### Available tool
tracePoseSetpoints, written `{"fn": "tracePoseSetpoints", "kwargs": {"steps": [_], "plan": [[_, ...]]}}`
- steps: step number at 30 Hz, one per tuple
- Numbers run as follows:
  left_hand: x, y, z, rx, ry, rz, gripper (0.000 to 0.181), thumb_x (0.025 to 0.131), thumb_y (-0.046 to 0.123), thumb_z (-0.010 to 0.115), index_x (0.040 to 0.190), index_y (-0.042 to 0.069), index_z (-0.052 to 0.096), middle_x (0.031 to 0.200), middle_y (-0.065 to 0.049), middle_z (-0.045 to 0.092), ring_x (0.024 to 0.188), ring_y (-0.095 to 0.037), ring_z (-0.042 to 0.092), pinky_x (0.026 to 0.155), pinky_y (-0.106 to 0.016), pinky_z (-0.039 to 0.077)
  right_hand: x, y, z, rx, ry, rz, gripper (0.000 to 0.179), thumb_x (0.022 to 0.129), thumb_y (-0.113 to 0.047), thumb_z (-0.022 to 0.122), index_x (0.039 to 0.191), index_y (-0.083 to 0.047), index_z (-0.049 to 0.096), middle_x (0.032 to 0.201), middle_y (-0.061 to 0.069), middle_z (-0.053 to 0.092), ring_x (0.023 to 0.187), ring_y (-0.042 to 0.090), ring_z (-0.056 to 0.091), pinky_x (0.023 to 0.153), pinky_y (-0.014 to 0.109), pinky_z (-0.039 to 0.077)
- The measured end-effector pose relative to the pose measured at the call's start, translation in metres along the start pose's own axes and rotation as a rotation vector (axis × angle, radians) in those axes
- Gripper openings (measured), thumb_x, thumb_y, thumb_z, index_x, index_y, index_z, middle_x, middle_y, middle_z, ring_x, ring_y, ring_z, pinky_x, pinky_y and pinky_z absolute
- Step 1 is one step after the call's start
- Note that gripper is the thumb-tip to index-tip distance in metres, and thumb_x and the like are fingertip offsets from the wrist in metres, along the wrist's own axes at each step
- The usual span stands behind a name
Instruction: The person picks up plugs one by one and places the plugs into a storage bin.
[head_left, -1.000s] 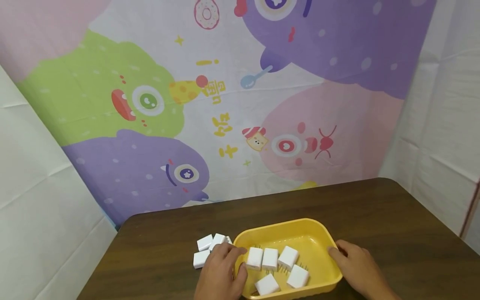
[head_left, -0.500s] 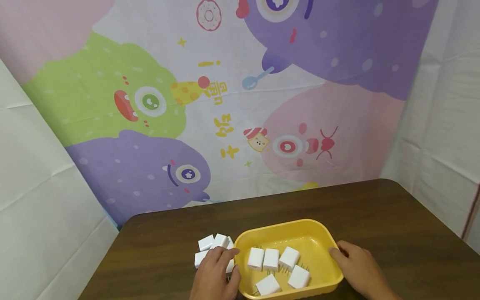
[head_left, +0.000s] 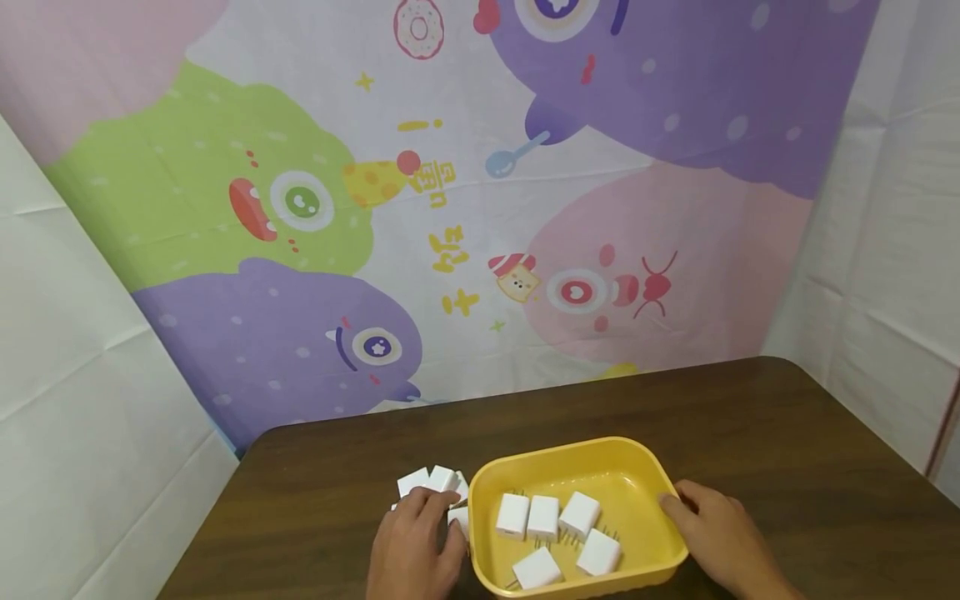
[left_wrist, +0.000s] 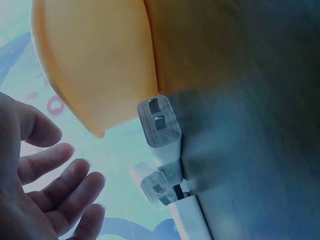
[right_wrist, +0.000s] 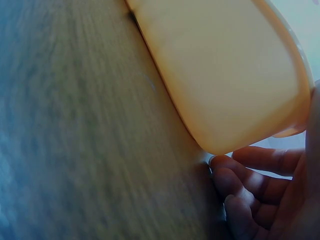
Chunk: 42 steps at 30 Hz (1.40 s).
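Observation:
A yellow plastic tray (head_left: pixel 637 500) stands on the table with several white charger plugs (head_left: pixel 542 518) lying inside, their metal prongs showing. At its right end my right hand (head_left: pixel 723 537) grips the wall, thumb over the rim and the other fingers outside, low against the corner in the right wrist view. Left of the tray, my left hand (head_left: pixel 411 542) hovers with loosely bent fingers and nothing in them. It partly covers a pile of white charger plugs (head_left: pixel 442 479). In the left wrist view, a charger plug (left_wrist: pixel 167 125) with two prongs sits beside the tray wall, apart from the fingers.
The dark wooden table (head_left: pixel 735 417) reaches back to a cartoon-printed cloth (head_left: pixel 465 208). White cloth walls (head_left: pixel 90 400) close off the left and right sides. The charger pile lies close against the tray's left end.
My left hand has drawn away from the tray's left rim, leftward over the charger pile. The right hand stays on the tray, which has hardly moved.

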<state>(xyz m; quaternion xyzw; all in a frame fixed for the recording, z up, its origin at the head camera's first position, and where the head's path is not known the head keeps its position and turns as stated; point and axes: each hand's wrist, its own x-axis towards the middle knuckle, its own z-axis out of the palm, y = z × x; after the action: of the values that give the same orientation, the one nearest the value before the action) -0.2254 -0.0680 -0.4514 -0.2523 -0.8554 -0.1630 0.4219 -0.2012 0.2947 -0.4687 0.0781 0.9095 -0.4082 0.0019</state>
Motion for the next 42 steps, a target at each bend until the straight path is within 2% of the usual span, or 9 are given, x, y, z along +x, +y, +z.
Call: {"fn": "tracePoseSetpoints", "kwargs": {"steps": [6, 10, 18, 31, 37, 42], "plan": [[0.000, -0.004, -0.001, 0.022, -0.080, -0.088, 0.018, 0.070, 0.013, 0.075, 0.088, 0.018, 0.075, 0.082, 0.006, 0.063, 0.064, -0.015, 0.059, 0.057, -0.034, 0.045, 0.001, 0.001, 0.000, -0.017, 0.012, -0.011, 0.037, 0.102, -0.041, 0.052, 0.113, -0.009, 0.068, 0.076, -0.001, 0.057, 0.071, 0.015, 0.052, 0.066, 0.034, 0.040], [-0.001, -0.007, 0.000, 0.043, -0.118, -0.112, 0.015, 0.071, 0.014, 0.075, 0.085, 0.018, 0.075, 0.080, 0.006, 0.062, 0.063, -0.017, 0.060, 0.056, -0.035, 0.045, 0.001, 0.001, 0.001, -0.011, 0.009, -0.013, 0.038, 0.102, -0.042, 0.052, 0.113, -0.009, 0.068, 0.076, -0.001, 0.057, 0.071, 0.015, 0.052, 0.065, 0.034, 0.041], [0.000, -0.014, 0.001, 0.070, -0.150, -0.141, 0.017, 0.070, 0.013, 0.075, 0.086, 0.016, 0.074, 0.081, 0.002, 0.060, 0.063, -0.020, 0.058, 0.055, -0.037, 0.046, 0.001, 0.001, 0.001, -0.015, 0.008, -0.011, 0.037, 0.101, -0.041, 0.052, 0.113, -0.009, 0.068, 0.077, -0.001, 0.057, 0.071, 0.015, 0.052, 0.065, 0.034, 0.040], [0.004, -0.016, -0.001, 0.121, -0.307, -0.225, 0.029, 0.077, 0.018, 0.073, 0.105, 0.010, 0.071, 0.092, -0.005, 0.060, 0.080, -0.026, 0.061, 0.065, -0.045, 0.050, 0.001, 0.002, 0.000, -0.035, 0.024, -0.020, 0.041, 0.101, -0.040, 0.053, 0.119, -0.006, 0.067, 0.084, -0.002, 0.062, 0.075, 0.015, 0.053, 0.067, 0.035, 0.042], [0.004, -0.016, 0.002, 0.114, -0.358, -0.276, 0.031, 0.080, 0.019, 0.071, 0.110, 0.009, 0.070, 0.097, -0.008, 0.060, 0.085, -0.027, 0.062, 0.068, -0.046, 0.051, 0.002, 0.002, 0.000, -0.032, 0.018, -0.014, 0.041, 0.101, -0.041, 0.053, 0.118, -0.007, 0.067, 0.084, -0.002, 0.061, 0.074, 0.015, 0.053, 0.067, 0.035, 0.042], [0.005, -0.017, 0.003, 0.114, -0.431, -0.320, 0.033, 0.081, 0.022, 0.070, 0.112, 0.010, 0.070, 0.101, -0.008, 0.060, 0.089, -0.027, 0.062, 0.070, -0.046, 0.051, 0.002, 0.002, 0.000, -0.031, 0.011, -0.003, 0.042, 0.101, -0.041, 0.053, 0.120, -0.006, 0.066, 0.083, -0.002, 0.061, 0.074, 0.015, 0.053, 0.067, 0.035, 0.042]]}}
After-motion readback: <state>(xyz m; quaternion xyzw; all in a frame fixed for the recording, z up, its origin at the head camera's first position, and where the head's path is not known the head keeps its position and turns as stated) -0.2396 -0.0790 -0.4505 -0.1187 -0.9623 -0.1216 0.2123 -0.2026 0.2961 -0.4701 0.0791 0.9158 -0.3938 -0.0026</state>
